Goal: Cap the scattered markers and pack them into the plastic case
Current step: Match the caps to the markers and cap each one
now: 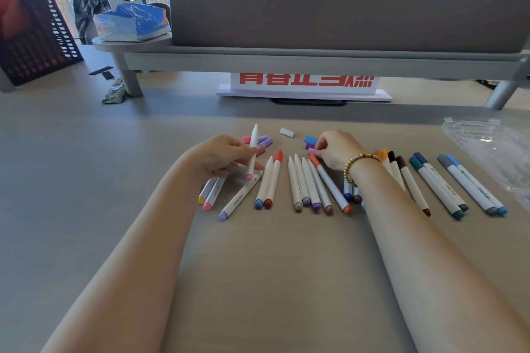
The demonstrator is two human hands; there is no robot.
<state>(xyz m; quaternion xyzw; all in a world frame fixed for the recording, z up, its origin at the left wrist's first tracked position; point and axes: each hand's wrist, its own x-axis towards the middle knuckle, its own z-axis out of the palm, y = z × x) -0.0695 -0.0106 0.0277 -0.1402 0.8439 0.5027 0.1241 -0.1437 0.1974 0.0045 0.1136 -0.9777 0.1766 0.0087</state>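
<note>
Here, left hand gripping an uncapped pink-ended marker upright, right hand pinching a pink cap, white markers printed "marker" in a row on the desk, crumpled clear plastic case, probably, far right, red-lettered sign unreadable.

We see white markers, ends pink, lilac, blue, red. Beige tabletop. Behind markers: white sign, red lettering; blue tissue pack.
</note>
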